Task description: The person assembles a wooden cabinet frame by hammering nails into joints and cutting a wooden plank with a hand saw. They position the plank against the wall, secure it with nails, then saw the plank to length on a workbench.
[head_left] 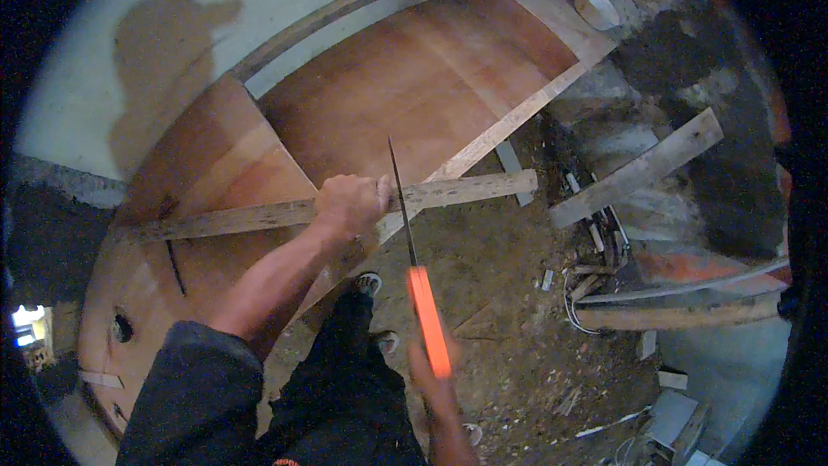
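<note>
On top of the big brown plywood sheet (379, 95), a long wooden strip (259, 217) lies crosswise, one end sticking out past the sheet's edge over the dirt floor (509, 311). The left hand (349, 204) is clamped over the strip near that edge, fingers curled right round it, pressing it down. Below it, the right hand (435, 380) is wrapped closed around the orange handle of a handsaw (412, 259). The saw's thin dark blade runs up from the handle and crosses the strip just beside the left hand's knuckles, touching the wood there. Off to the right, a loose plank (638, 168) lies well apart on the rubble, among scraps of wood and a white cable.
</note>
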`<action>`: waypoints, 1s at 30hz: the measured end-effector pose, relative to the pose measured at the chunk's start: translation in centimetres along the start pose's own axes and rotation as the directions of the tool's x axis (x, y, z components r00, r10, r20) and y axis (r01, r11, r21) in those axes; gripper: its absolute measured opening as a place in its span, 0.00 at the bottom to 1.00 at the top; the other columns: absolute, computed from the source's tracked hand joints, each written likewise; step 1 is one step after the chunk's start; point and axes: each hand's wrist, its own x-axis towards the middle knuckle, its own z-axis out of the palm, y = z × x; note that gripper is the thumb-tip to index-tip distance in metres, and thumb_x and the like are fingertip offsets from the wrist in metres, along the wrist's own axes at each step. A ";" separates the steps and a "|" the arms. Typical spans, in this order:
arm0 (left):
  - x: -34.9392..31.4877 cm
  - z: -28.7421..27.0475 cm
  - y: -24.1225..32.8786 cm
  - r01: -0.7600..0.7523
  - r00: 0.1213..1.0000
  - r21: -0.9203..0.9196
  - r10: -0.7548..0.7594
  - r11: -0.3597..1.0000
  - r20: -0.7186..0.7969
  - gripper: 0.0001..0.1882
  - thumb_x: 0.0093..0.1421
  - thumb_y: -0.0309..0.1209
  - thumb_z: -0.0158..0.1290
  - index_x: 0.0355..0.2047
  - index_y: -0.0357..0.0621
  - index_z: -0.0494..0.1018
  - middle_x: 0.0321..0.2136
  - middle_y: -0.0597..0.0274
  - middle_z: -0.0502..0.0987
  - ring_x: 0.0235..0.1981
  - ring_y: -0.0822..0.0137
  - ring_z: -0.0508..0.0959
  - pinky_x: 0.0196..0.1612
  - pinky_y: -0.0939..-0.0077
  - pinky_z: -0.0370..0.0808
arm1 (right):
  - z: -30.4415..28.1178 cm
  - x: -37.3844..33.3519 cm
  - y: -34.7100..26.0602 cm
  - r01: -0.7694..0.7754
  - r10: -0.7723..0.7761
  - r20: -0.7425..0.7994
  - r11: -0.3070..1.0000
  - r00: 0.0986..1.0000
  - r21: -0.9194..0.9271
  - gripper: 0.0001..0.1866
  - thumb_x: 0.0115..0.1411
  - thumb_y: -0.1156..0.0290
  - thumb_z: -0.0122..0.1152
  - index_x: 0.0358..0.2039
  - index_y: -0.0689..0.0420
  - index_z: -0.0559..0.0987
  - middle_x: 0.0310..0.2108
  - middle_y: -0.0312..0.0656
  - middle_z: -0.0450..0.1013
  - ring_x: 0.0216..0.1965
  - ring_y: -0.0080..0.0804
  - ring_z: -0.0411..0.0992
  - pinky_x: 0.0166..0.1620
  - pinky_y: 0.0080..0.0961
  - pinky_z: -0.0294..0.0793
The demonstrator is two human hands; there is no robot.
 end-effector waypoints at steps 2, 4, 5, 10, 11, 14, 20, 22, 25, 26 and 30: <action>0.4 0.1 0.0 -0.007 0.998 -0.014 0.006 1.000 -0.060 0.34 0.72 0.49 0.33 0.25 0.41 0.82 0.28 0.41 0.82 0.32 0.40 0.84 0.41 0.47 0.80 | 3.3 8.4 -0.9 0.267 -0.229 -0.171 0.930 0.958 0.251 0.19 0.58 0.69 0.61 0.49 0.64 0.78 0.28 0.45 0.75 0.28 0.37 0.72 0.33 0.35 0.75; 0.5 -0.3 0.2 -0.025 0.998 0.082 0.030 0.996 -0.062 0.34 0.72 0.48 0.33 0.25 0.41 0.82 0.28 0.42 0.83 0.33 0.40 0.84 0.41 0.47 0.80 | 4.5 10.6 0.0 0.165 -0.146 -0.088 0.946 0.985 0.278 0.17 0.58 0.70 0.59 0.47 0.62 0.78 0.27 0.42 0.73 0.28 0.32 0.70 0.32 0.32 0.74; 0.4 -0.4 0.2 -0.038 0.997 0.121 0.045 0.992 -0.059 0.33 0.72 0.48 0.33 0.25 0.41 0.82 0.28 0.42 0.83 0.33 0.40 0.84 0.41 0.47 0.80 | 4.5 9.9 0.8 0.264 -0.242 -0.114 0.926 0.964 0.270 0.17 0.58 0.70 0.60 0.47 0.62 0.78 0.26 0.42 0.73 0.28 0.32 0.70 0.33 0.32 0.74; -0.4 -1.5 0.6 -0.039 0.998 0.030 0.040 0.999 -0.040 0.31 0.71 0.47 0.35 0.28 0.43 0.83 0.30 0.44 0.83 0.33 0.41 0.83 0.41 0.45 0.79 | -0.6 -9.6 4.8 -0.034 0.034 -0.039 0.999 0.999 -0.005 0.24 0.59 0.69 0.63 0.57 0.58 0.77 0.41 0.51 0.81 0.43 0.48 0.81 0.47 0.39 0.80; -0.3 -1.6 0.6 -0.051 0.998 -0.005 0.050 0.999 -0.048 0.30 0.71 0.47 0.35 0.28 0.43 0.83 0.30 0.44 0.83 0.33 0.41 0.83 0.41 0.45 0.79 | -0.9 -10.6 4.4 0.037 -0.037 -0.068 0.999 0.997 -0.001 0.24 0.60 0.69 0.63 0.57 0.58 0.77 0.40 0.51 0.80 0.42 0.48 0.81 0.46 0.39 0.80; -0.1 -1.8 0.6 -0.082 0.996 -0.036 0.081 0.996 -0.031 0.28 0.71 0.49 0.38 0.30 0.45 0.83 0.32 0.41 0.83 0.30 0.39 0.82 0.39 0.42 0.78 | -0.7 -5.9 2.2 0.167 -0.159 -0.146 0.985 0.976 0.043 0.23 0.60 0.70 0.62 0.56 0.59 0.77 0.36 0.51 0.79 0.37 0.48 0.79 0.42 0.38 0.80; -0.3 -1.6 0.5 -0.171 0.984 0.255 0.179 0.952 -0.009 0.30 0.71 0.50 0.37 0.28 0.45 0.82 0.29 0.41 0.82 0.31 0.39 0.83 0.39 0.43 0.79 | 4.5 8.6 1.9 0.268 -0.237 -0.153 0.937 0.959 0.226 0.26 0.59 0.71 0.61 0.59 0.60 0.74 0.28 0.48 0.76 0.28 0.41 0.76 0.34 0.36 0.77; -0.4 -1.4 0.4 -0.149 0.987 0.121 0.156 0.981 -0.050 0.32 0.71 0.49 0.36 0.28 0.42 0.83 0.28 0.41 0.82 0.30 0.38 0.83 0.40 0.44 0.79 | 3.3 1.7 3.5 0.310 -0.288 -0.131 0.928 0.949 0.207 0.27 0.60 0.69 0.62 0.61 0.60 0.73 0.30 0.48 0.77 0.30 0.40 0.76 0.35 0.35 0.77; -0.3 -1.2 0.3 -0.072 0.995 0.020 0.073 0.997 -0.070 0.33 0.71 0.49 0.35 0.27 0.40 0.83 0.28 0.40 0.82 0.30 0.38 0.83 0.41 0.45 0.79 | -0.2 -9.8 4.3 0.145 -0.115 -0.179 0.976 0.977 0.164 0.25 0.60 0.72 0.62 0.58 0.64 0.75 0.43 0.49 0.79 0.41 0.35 0.79 0.45 0.32 0.77; -0.3 -1.1 0.3 -0.050 0.994 -0.006 0.049 0.999 -0.093 0.33 0.71 0.49 0.35 0.27 0.40 0.83 0.28 0.40 0.82 0.30 0.38 0.83 0.41 0.45 0.79 | -1.3 -11.6 4.0 0.060 -0.047 -0.107 0.991 0.993 0.123 0.25 0.62 0.71 0.61 0.60 0.60 0.75 0.47 0.50 0.79 0.43 0.38 0.80 0.47 0.33 0.78; 0.0 -1.0 0.3 -0.011 1.000 0.009 0.011 1.000 0.012 0.32 0.71 0.49 0.36 0.27 0.39 0.82 0.28 0.41 0.82 0.30 0.39 0.83 0.41 0.45 0.79 | 0.4 -2.6 1.7 0.103 -0.089 -0.149 0.991 0.985 0.087 0.18 0.58 0.74 0.62 0.50 0.63 0.79 0.36 0.41 0.78 0.34 0.29 0.75 0.38 0.28 0.75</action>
